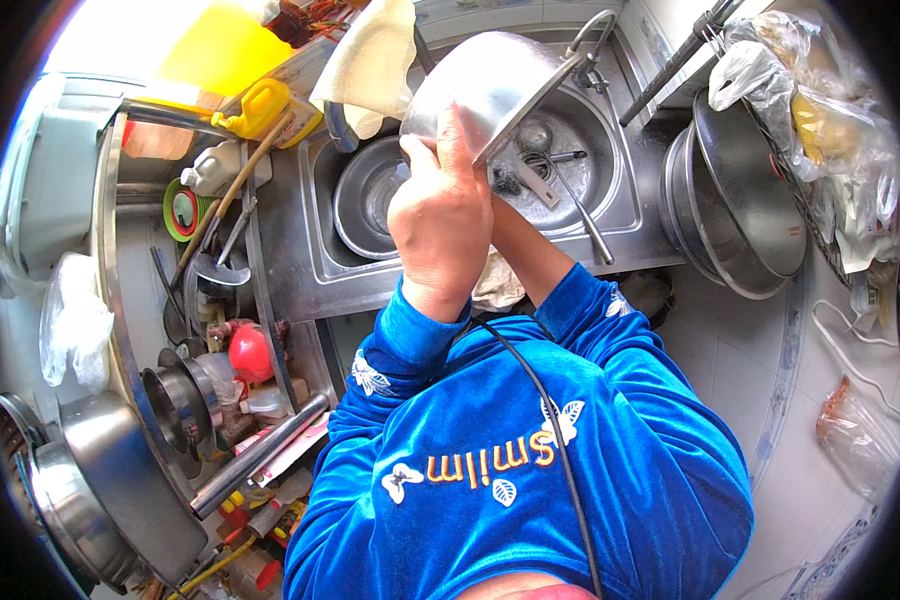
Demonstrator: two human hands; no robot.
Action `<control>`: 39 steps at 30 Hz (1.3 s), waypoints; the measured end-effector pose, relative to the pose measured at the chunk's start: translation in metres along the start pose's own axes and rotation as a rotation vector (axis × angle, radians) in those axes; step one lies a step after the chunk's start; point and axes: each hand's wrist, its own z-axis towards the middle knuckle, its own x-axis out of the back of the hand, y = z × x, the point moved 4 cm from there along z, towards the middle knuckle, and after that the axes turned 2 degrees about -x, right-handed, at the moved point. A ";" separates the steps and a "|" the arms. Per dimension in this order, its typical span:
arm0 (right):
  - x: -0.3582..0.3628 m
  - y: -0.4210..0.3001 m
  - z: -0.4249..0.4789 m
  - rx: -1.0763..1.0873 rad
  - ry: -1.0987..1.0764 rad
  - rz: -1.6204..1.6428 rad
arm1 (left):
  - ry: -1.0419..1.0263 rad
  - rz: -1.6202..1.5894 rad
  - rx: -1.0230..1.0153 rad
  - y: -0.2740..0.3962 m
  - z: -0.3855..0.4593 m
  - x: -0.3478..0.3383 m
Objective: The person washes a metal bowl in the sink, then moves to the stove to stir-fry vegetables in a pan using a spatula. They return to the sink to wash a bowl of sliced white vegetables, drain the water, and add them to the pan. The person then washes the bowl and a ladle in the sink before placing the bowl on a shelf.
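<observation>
A large metal basin (487, 82) is tilted on its side above the double sink (626, 217), its rounded outside facing left and up. My left hand (442, 202) lies against the basin's outer wall, fingers pointing up at it. The fingers of my right hand are hidden behind the left hand and the basin; only the wrist (499, 210) and forearm show. In the right bowl of the sink lie a ladle (589, 221), a utensil with a pale handle (540, 186) and a dark scrubber (504, 182). The left bowl holds a round metal basin (367, 199).
A curved faucet (589, 71) rises at the sink's back right corner. Woks (750, 195) lean at the right below plastic bags (832, 105). A cream cloth (367, 67) hangs behind the left bowl. Left stands a metal rack (105, 247) with a yellow jug (259, 109) and pots.
</observation>
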 end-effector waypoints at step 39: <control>0.100 -0.014 -0.064 0.050 -0.587 -0.424 | 0.181 -0.763 0.798 -0.046 -0.148 -0.028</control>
